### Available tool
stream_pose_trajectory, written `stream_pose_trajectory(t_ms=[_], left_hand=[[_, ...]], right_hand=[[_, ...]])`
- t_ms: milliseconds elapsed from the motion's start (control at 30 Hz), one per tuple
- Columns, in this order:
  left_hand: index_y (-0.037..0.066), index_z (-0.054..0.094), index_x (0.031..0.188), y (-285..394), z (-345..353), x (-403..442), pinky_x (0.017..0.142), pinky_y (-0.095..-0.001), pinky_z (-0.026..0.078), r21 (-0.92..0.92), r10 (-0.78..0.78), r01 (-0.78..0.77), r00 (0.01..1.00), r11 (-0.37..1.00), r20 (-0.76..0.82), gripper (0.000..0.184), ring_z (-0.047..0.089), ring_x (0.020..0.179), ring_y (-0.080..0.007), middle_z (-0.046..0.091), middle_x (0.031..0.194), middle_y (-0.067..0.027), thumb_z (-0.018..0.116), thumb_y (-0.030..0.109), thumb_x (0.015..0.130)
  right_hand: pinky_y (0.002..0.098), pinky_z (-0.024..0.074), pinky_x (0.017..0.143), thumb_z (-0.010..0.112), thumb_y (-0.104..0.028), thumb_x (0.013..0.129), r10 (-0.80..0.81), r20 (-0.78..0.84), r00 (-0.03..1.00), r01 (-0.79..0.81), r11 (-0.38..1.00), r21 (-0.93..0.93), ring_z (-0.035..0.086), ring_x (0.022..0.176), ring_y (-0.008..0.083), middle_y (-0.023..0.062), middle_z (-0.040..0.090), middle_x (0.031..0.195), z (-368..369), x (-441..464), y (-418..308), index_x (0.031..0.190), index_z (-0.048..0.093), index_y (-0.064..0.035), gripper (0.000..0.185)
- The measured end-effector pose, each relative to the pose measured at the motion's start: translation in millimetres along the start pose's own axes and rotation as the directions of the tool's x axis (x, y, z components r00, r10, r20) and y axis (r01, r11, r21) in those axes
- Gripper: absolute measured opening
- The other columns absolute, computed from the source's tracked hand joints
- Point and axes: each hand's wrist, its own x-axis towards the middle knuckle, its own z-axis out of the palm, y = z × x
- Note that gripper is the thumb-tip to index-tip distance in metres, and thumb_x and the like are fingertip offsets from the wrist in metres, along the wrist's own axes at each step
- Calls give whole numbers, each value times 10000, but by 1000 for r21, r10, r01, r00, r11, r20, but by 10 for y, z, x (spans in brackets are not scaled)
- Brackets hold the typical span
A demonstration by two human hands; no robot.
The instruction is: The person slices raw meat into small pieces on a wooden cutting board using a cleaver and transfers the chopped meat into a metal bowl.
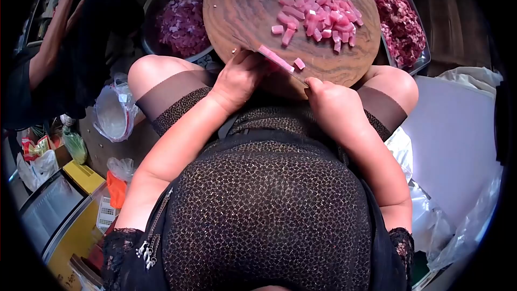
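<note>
A metal bowl [149, 37] of chopped meat [183, 24] sits left of the round wooden board [237, 16]. The left hand [237, 82] bends its fingers at the board's near edge, beside a meat strip [276, 58]; I cannot tell whether it pinches it. The knife [298, 79] runs along the strip, near 1 loose cube [299, 63]. The right hand [335, 102] closes around the knife's handle, nearer than the diced pieces [328, 16].

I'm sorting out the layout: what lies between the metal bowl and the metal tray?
A round wooden board bearing cut meat; the head view shows it between bowl and tray.
</note>
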Motion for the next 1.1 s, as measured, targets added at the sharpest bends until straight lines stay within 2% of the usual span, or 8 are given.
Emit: stream_pose_trajectory(t_ms=[200, 333, 433, 633, 767, 967, 1033, 1100], left_hand=[[84, 707, 1096, -23, 84, -87, 996, -435, 468, 21, -39, 38, 999, 999, 36, 329, 587, 1102, -333, 631, 1137, -101, 672, 62, 770], [37, 704, 1048, 53, -112, -23, 914, -403, 492, -135, -71, 88, 990, 987, 125, 240, 609, 1034, -307, 638, 1088, -116, 687, 46, 809], [19, 705, 1018, -49, -143, -171, 864, -394, 518, -55, -176, 173, 983, 983, -58, 207, 631, 964, -313, 644, 1061, -125, 692, 27, 812], [24, 716, 968, 74, -135, 55, 828, -373, 555, -197, -31, 6, 992, 980, -121, 204, 650, 948, -291, 660, 1049, -127, 695, -11, 768], [51, 714, 973, 40, -97, 12, 948, -369, 517, -128, -57, 52, 998, 990, -35, 206, 604, 1133, -304, 608, 1313, -109, 629, 50, 786], [134, 748, 933, -62, 20, -92, 885, -390, 524, 89, -55, 52, 998, 995, 28, 164, 622, 1024, -279, 657, 1065, -76, 670, 154, 791], [161, 748, 901, -7, -10, -42, 805, -395, 528, 39, -94, 94, 996, 995, -12, 126, 626, 920, -281, 640, 931, -58, 712, 208, 790], [127, 724, 875, 5, 11, -31, 765, -396, 512, 135, -331, 322, 942, 937, 54, 149, 620, 868, -296, 614, 903, -84, 755, 235, 777]], right_hand=[[496, 526, 648, 548, -173, 939, 5, 21, 1000, -6, 1000, 27, 674, 774, 381, 207, 666, 792, 204, 487, -83, 970, 590, -46, 138], [499, 516, 718, 574, -238, 953, 81, -211, 974, -29, 971, 236, 658, 821, 412, 213, 677, 843, 160, 637, -13, 1022, 614, -35, 218], [518, 525, 677, 557, -228, 956, 29, -234, 972, 40, 959, 281, 666, 761, 412, 220, 671, 792, 29, 352, 100, 1054, 612, -44, 216], [520, 526, 666, 530, -202, 954, -22, -49, 999, 29, 990, 136, 666, 757, 411, 212, 668, 779, -25, -34, 59, 941, 575, -32, 177], [508, 519, 647, 548, -177, 952, -40, 38, 998, 36, 994, 106, 655, 744, 418, 233, 648, 745, 42, 73, 26, 945, 566, -7, 171], [507, 528, 675, 564, -203, 942, -113, -61, 992, 120, 984, 129, 667, 799, 411, 244, 662, 786, 214, 753, -84, 1004, 602, -13, 204], [503, 543, 685, 510, -169, 922, -59, -244, 968, 93, 987, 129, 689, 777, 385, 207, 692, 832, 226, 805, -87, 990, 603, -23, 186], [521, 524, 691, 541, -235, 954, 54, -310, 949, 21, 972, 234, 673, 788, 404, 225, 683, 831, 173, 726, -45, 1020, 591, -26, 225]])
